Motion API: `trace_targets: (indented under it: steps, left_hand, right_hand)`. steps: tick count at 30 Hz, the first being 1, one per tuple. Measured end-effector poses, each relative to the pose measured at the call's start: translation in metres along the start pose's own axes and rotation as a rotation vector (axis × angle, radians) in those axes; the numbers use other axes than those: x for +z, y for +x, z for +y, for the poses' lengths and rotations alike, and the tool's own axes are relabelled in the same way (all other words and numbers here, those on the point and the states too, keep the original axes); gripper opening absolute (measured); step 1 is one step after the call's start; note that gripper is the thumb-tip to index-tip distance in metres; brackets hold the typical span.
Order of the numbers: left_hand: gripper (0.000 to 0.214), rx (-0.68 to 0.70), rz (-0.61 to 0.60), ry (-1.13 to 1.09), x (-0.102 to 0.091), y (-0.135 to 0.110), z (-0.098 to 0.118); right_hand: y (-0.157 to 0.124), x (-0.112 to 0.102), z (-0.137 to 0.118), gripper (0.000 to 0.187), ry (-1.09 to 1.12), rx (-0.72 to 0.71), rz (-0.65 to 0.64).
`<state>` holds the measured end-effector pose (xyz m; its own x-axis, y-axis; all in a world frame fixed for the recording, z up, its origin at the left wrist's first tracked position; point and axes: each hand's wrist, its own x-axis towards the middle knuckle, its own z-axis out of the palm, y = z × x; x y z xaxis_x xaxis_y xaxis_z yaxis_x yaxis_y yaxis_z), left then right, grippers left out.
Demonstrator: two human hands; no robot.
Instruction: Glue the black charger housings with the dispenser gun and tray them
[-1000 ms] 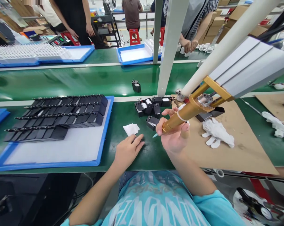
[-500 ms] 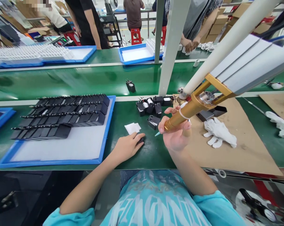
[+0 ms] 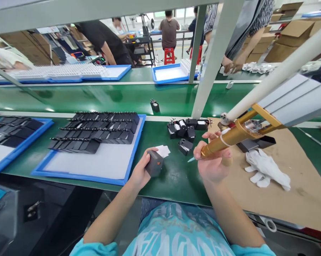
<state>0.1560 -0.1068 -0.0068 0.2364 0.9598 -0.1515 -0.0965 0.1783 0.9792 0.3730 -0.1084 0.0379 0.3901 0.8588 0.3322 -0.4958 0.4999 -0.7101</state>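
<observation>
My left hand [image 3: 141, 171] grips a black charger [image 3: 154, 163], a boxy housing with small orange marks on the face toward me. It is raised above the green bench, just in front of some white paper slips [image 3: 163, 151]. My right hand [image 3: 213, 163] is wrapped around a gold-coloured hand tool [image 3: 221, 141], whose thin pale-teal tip [image 3: 191, 159] points left toward the charger, apart from it. Beyond the tip lies a single black charger [image 3: 185, 146], with a cluster of several more [image 3: 181, 128] behind it, some with white inside.
A blue tray [image 3: 120, 182] with rows of black chargers sits at left, another blue tray [image 3: 47, 128] beyond it. White gloves [image 3: 267, 169] lie on brown cardboard [image 3: 304, 199] at right. A metal post [image 3: 207, 78] rises behind the cluster. Co-workers are across the green belt [image 3: 118, 96].
My left hand has lifted the charger off the bench and turned it upright. My right hand keeps its hold on the tool. The view has shifted left.
</observation>
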Motion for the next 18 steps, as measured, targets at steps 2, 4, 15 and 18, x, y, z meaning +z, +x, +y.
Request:
trace_targets:
  steps: [2,4,15,18]
  left_hand:
    - [0.04,0.164,0.191,0.394,-0.025,0.0,0.004]
    - [0.04,0.323,0.413,0.86,-0.058,0.001,0.011]
    - [0.053,0.198,0.716,1.882,-0.204,0.013,0.029]
    - [0.055,0.301,0.806,1.781,-0.202,0.016,0.037]
  right_hand:
    - [0.0,-0.001,0.0,0.037,-0.006,0.004,0.005]
    - [0.0,-0.002,-0.001,0.039,-0.01,0.003,0.012]
    - [0.0,-0.006,0.001,0.041,-0.008,0.015,0.004]
    - [-0.001,-0.005,0.0,0.041,-0.014,0.008,0.009]
